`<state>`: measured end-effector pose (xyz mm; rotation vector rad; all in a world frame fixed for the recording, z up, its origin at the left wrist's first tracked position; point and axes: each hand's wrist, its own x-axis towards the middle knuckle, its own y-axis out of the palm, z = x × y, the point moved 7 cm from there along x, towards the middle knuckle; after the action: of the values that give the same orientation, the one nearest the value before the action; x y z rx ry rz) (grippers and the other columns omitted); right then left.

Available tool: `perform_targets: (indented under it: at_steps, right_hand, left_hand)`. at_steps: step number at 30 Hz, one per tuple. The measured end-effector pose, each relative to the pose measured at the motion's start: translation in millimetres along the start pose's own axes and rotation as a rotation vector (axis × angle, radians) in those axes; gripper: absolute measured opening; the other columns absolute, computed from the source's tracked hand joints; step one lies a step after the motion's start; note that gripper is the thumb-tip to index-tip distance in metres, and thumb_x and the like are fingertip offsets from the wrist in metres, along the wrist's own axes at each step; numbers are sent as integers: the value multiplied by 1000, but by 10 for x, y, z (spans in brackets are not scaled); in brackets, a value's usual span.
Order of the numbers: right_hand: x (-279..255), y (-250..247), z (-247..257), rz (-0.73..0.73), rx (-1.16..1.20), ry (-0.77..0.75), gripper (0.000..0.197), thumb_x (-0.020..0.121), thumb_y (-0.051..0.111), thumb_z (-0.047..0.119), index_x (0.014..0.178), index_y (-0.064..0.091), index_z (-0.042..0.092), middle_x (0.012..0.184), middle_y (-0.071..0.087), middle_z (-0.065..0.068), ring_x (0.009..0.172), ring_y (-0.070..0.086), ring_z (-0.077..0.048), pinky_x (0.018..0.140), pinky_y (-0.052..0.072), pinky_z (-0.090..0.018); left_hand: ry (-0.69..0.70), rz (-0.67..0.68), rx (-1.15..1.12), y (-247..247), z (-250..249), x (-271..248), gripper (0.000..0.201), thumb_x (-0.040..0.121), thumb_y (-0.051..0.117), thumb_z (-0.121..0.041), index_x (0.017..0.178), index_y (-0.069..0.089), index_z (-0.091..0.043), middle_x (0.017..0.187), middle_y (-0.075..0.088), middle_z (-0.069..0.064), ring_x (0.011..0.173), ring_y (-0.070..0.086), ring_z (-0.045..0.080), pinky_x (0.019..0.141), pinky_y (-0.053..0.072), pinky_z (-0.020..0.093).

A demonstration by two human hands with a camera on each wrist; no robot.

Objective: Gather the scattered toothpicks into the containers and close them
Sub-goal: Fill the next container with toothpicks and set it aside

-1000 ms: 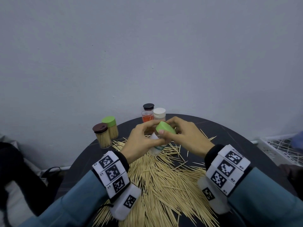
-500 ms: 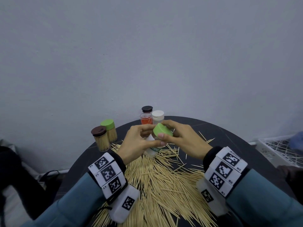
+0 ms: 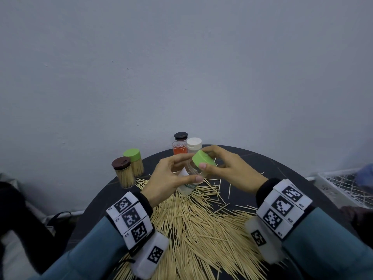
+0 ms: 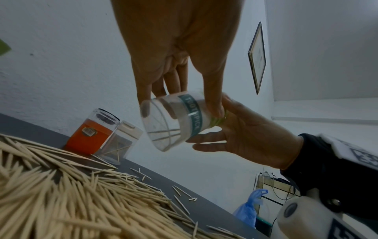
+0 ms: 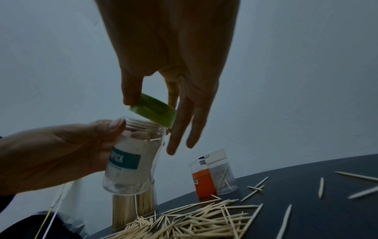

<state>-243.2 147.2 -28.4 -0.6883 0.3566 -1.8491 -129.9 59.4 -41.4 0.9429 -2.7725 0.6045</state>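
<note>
Two hands are holding one clear toothpick jar [image 3: 189,178] up over the counter [image 3: 262,166]. Left hand [image 3: 167,178] fingers are wrapping around the jar's side. Right hand [image 3: 228,168] fingers are pinching the green lid [image 3: 202,159], which is sitting tilted at the jar's mouth. Lots of toothpicks [image 3: 197,229] are lying in a pile on the counter below. Four more jars are standing at the back.
</note>
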Motion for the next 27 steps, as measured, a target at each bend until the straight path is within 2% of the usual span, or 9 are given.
perform_targets:
  at_steps: [5, 8, 11, 14, 16, 19, 21, 23, 27]
  right_hand:
    - [-54, -133, -93, -50, -58, 83, 42, 86, 63, 30, 123, 47, 17, 111, 56, 6, 101, 55, -9, 78, 44, -9]
    - [-152, -275, -216, -42, -176, 158, 45, 84, 67, 30, 122, 47, 16, 114, 58, 1, 103, 55, -13, 83, 43, -18]
    - [-305, -443, -343, -9, -277, 247, 48, 81, 70, 27, 123, 48, 16, 115, 57, 0, 102, 54, -14, 85, 42, -21]
    - [-447, -594, -498, 68, -487, 324, 52, 79, 72, 24, 125, 48, 17, 122, 55, -3, 107, 52, -18, 89, 41, -27]
    - [-561, -662, -615, 144, -608, 392, 55, 78, 72, 22, 127, 48, 19, 127, 53, -3, 112, 49, -19, 88, 38, -25]
    - [-733, -743, -737, 233, -724, 461, 54, 80, 69, 17, 130, 48, 21, 129, 52, -2, 117, 48, -19, 85, 35, -20]
    - [-821, -789, -810, 262, -772, 492, 53, 82, 66, 14, 131, 47, 21, 131, 51, -2, 121, 46, -19, 91, 35, -21]
    - [-888, -847, -879, 270, -809, 535, 53, 82, 65, 12, 131, 47, 21, 134, 50, -3, 123, 44, -20, 96, 35, -25]
    - [-976, -902, -956, 321, -873, 597, 55, 83, 63, 8, 133, 44, 19, 137, 46, -4, 126, 42, -21, 99, 34, -26]
  left_hand:
    - [-4, 3, 10, 17, -29, -20, 65, 58, 84, -39, 118, 63, -24, 116, 69, -6, 116, 60, 10, 106, 42, 46]
    - [6, 61, 39, 116, -98, -40, 60, 64, 85, -38, 118, 62, -25, 119, 67, -9, 117, 58, 6, 107, 40, 44]
    - [12, 132, 68, 268, -178, -70, 57, 66, 78, -36, 119, 60, -27, 122, 64, -11, 118, 55, 1, 109, 39, 41]
    - [6, 209, 74, 424, -218, -110, 57, 66, 76, -36, 119, 58, -27, 124, 62, -13, 119, 54, 1, 109, 38, 41]
    - [-6, 265, 95, 536, -222, -137, 55, 66, 77, -36, 117, 59, -30, 123, 62, -16, 118, 55, 2, 108, 38, 39]
    - [-7, 332, 124, 716, -245, -179, 53, 65, 78, -36, 114, 58, -32, 119, 64, -20, 114, 56, -3, 103, 39, 28]
    - [-11, 360, 140, 823, -268, -202, 54, 62, 77, -39, 112, 58, -34, 117, 64, -23, 112, 55, -5, 99, 39, 24]
    - [-13, 378, 149, 906, -285, -214, 54, 61, 77, -42, 111, 57, -37, 116, 63, -26, 112, 55, -5, 99, 39, 26]
    - [-10, 396, 147, 984, -311, -221, 56, 60, 77, -44, 112, 57, -37, 118, 63, -25, 117, 54, 0, 107, 38, 38]
